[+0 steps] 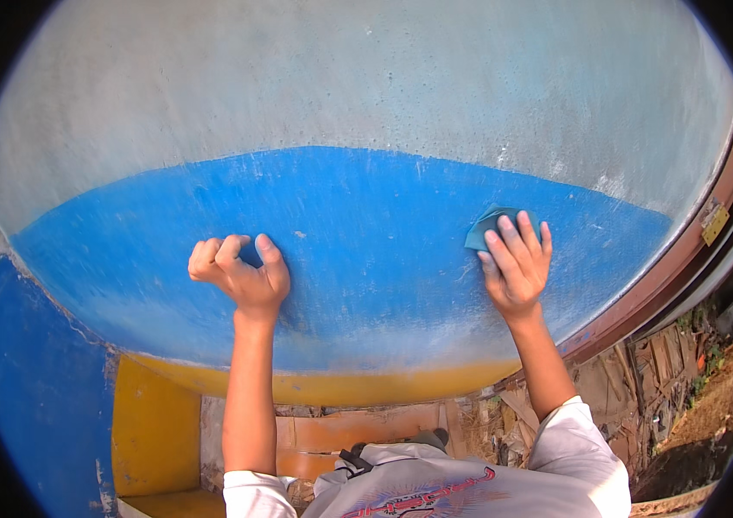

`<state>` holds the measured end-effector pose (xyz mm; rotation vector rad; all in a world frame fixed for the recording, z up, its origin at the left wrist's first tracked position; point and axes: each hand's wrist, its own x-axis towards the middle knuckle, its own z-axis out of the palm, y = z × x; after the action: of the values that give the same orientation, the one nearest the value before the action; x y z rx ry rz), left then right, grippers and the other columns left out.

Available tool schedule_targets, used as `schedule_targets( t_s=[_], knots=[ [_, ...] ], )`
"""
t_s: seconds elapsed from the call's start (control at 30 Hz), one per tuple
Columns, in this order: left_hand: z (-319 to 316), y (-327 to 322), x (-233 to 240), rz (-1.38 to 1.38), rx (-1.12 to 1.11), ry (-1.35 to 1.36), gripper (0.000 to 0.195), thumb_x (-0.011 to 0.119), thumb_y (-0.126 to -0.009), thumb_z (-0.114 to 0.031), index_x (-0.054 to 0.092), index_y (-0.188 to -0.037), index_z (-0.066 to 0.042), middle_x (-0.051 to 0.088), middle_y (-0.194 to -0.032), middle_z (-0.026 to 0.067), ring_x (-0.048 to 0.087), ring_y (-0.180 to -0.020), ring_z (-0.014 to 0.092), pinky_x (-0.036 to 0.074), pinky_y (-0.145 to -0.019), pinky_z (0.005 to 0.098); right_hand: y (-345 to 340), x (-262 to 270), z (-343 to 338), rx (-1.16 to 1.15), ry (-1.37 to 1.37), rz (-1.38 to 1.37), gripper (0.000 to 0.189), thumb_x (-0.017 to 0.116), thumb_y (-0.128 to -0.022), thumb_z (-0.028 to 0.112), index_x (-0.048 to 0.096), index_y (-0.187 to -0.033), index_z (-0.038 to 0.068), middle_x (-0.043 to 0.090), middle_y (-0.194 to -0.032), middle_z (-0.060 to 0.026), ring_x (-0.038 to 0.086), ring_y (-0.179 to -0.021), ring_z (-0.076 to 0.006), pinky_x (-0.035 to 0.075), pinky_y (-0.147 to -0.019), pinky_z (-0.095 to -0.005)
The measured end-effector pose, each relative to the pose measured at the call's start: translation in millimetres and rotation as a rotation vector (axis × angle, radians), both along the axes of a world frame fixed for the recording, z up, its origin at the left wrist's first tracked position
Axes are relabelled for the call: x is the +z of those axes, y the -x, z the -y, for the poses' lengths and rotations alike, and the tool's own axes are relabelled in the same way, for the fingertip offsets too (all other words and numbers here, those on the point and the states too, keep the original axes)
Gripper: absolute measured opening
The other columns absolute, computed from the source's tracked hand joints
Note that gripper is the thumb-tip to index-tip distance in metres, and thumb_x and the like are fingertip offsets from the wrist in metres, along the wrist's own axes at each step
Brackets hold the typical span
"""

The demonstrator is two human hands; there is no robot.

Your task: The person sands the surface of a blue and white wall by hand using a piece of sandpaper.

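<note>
A painted wall fills the view before me, with a blue band point(353, 259) below a grey upper part point(340, 78) and a yellow strip point(366, 386) at its foot. My right hand point(518, 265) presses a folded teal sheet point(484, 226), which looks like sandpaper, flat on the right part of the blue band. My left hand point(243, 269) is at the left part of the blue band, its fingers curled and its thumb up, with nothing seen in it; whether it touches the wall is hard to tell. Pale scuffs mark the paint near the right hand.
At left, a blue side wall point(42, 388) with a yellow base point(156, 427) meets the wall. A brown frame with a metal hinge point(715, 225) edges the right side. Orange boards point(360, 430) lie by my feet, and wood scraps point(658, 369) cover the ground at right.
</note>
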<state>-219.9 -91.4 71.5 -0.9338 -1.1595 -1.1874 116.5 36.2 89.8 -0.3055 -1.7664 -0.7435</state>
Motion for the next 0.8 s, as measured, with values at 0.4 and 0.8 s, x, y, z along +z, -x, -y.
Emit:
schedule_targets(
  t_s=[0.4,0.8],
  knots=[
    [1.9,-2.2,4.3,-0.042,-0.058,0.033,0.024,0.052,-0.093,-0.022,0.053,-0.107,-0.003,0.045,-0.120,0.0170,0.042,-0.118,0.037,0.030,-0.103,0.0514,12.3,11.0,-9.3,0.034,-0.034,-0.057,0.043,0.076,-0.083,0.026,0.067,-0.122,0.010,0.065,-0.129,-0.0100,0.052,-0.131,-0.0303,0.024,-0.117,-0.0463],
    [9.4,-8.6,14.2,-0.037,0.058,0.219,0.058,0.043,-0.096,-0.034,0.042,-0.145,-0.004,0.032,-0.154,0.0222,0.025,-0.145,0.042,0.013,-0.115,0.0569,9.0,6.3,-7.9,-0.004,0.110,-0.219,0.035,0.074,-0.082,0.012,0.071,-0.117,0.016,0.067,-0.127,-0.0033,0.052,-0.132,-0.0260,0.020,-0.118,-0.0501]
  ],
)
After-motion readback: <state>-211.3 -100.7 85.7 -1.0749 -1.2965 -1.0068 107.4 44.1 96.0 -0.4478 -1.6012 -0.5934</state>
